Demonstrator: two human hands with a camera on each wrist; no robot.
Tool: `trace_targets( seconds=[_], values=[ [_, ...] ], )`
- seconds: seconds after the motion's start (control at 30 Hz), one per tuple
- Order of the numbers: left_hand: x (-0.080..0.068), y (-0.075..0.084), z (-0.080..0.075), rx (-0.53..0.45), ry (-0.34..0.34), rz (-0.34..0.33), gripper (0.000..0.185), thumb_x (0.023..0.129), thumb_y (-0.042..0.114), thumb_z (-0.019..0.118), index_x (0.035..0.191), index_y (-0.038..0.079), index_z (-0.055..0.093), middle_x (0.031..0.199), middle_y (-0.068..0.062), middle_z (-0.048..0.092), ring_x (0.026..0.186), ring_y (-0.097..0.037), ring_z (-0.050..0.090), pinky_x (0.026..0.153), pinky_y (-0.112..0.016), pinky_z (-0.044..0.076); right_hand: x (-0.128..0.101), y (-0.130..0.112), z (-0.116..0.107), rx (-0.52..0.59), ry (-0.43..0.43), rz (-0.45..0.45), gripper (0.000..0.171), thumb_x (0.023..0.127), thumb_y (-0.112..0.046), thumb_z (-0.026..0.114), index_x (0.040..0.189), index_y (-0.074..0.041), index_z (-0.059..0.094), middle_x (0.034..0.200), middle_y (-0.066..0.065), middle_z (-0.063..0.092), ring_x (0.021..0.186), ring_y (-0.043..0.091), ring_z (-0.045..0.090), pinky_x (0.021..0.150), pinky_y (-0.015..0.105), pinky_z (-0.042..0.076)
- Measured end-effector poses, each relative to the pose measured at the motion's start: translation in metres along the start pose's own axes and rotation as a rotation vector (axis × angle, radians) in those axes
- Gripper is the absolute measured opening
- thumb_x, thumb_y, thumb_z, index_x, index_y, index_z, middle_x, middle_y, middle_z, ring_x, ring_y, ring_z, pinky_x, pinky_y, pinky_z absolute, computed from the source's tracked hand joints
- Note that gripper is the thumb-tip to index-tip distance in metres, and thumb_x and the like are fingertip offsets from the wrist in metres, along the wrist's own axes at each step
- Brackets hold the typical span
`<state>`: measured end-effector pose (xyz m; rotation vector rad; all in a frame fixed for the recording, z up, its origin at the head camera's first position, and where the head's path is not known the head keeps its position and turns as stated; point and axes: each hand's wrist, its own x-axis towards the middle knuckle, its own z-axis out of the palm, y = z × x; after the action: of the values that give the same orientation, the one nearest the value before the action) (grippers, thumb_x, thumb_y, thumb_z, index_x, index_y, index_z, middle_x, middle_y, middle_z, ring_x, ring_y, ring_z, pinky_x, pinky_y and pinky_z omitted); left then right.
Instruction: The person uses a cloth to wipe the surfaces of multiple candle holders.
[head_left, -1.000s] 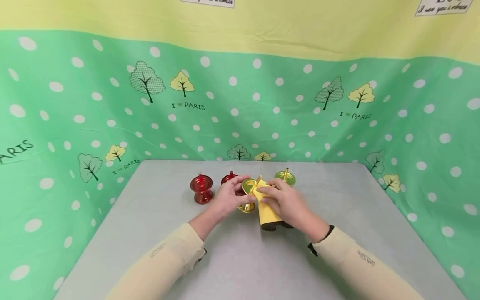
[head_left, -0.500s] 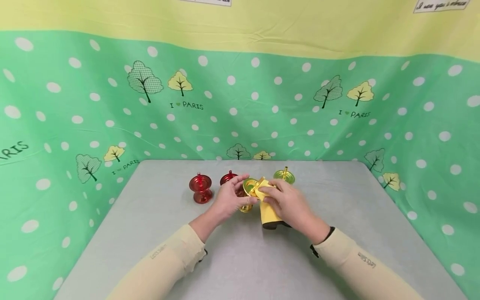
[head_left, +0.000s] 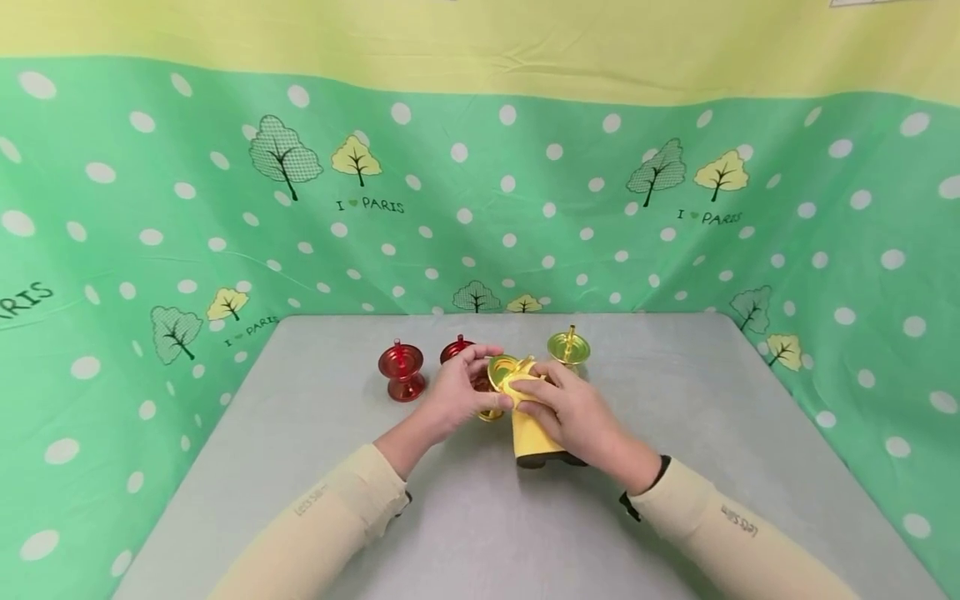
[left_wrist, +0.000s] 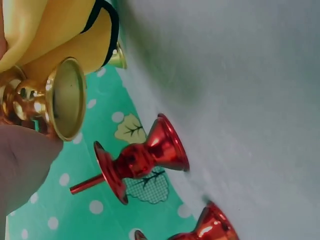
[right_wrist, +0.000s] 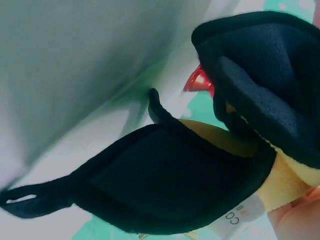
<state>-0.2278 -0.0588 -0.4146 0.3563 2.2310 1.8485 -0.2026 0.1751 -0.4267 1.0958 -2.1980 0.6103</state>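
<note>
My left hand grips a gold candle holder tilted on its side just above the grey table. In the left wrist view the gold holder shows its round base. My right hand holds a yellow cloth with a black underside and presses it against the holder's top. The right wrist view is mostly filled by the cloth's black side and yellow edge.
Two red candle holders stand to the left of my hands; the nearer one appears in the left wrist view. A gold holder with a pin stands behind my right hand. A green dotted curtain surrounds the table.
My right hand has slid the yellow cloth over the gold holder's top, covering the pin that showed before. The left hand keeps its grip on the holder.
</note>
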Motion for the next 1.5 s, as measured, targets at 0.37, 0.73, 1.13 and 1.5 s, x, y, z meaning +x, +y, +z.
trace_targets(
  seconds=[0.37,0.73,1.13,1.5],
  values=[
    [-0.002,-0.004,-0.009,-0.337,-0.197,-0.018,0.061,0.103,0.003,0.069,0.157,-0.005,0.043,0.146,-0.023,0.063,0.111,-0.008,0.071,0.096,-0.023,0.060,-0.001,0.008,-0.007,-0.066,0.049,0.070,0.043,0.088,-0.011,0.086,0.129,-0.015,0.075,0.116,0.014,0.068,0.084,0.020,0.063,0.066,0.036,0.057],
    [-0.004,-0.006,-0.007,-0.453,-0.284,-0.070,0.047,0.111,0.009,0.056,0.152,-0.011,0.047,0.127,-0.005,0.076,0.106,-0.009,0.074,0.099,-0.028,0.060,0.007,-0.001,-0.006,-0.217,0.162,-0.100,0.027,0.110,-0.036,0.062,0.121,-0.015,0.074,0.109,0.014,0.072,0.083,0.027,0.070,0.069,0.041,0.062],
    [-0.008,-0.005,-0.011,-0.531,-0.397,-0.064,0.056,0.110,0.032,0.059,0.146,-0.011,0.051,0.112,0.005,0.079,0.105,-0.009,0.072,0.093,-0.026,0.058,0.012,-0.003,-0.010,-0.222,0.171,-0.159,0.030,0.110,-0.035,0.060,0.120,-0.012,0.075,0.106,0.013,0.073,0.083,0.027,0.071,0.070,0.043,0.062],
    [-0.007,-0.003,-0.013,-0.567,-0.424,-0.059,0.036,0.117,0.025,0.040,0.133,0.007,0.066,0.114,0.003,0.074,0.107,-0.009,0.067,0.096,-0.024,0.056,0.012,0.002,-0.013,-0.249,0.179,-0.129,0.029,0.111,-0.034,0.059,0.115,-0.009,0.075,0.103,0.013,0.074,0.080,0.028,0.072,0.066,0.043,0.061]
  ],
)
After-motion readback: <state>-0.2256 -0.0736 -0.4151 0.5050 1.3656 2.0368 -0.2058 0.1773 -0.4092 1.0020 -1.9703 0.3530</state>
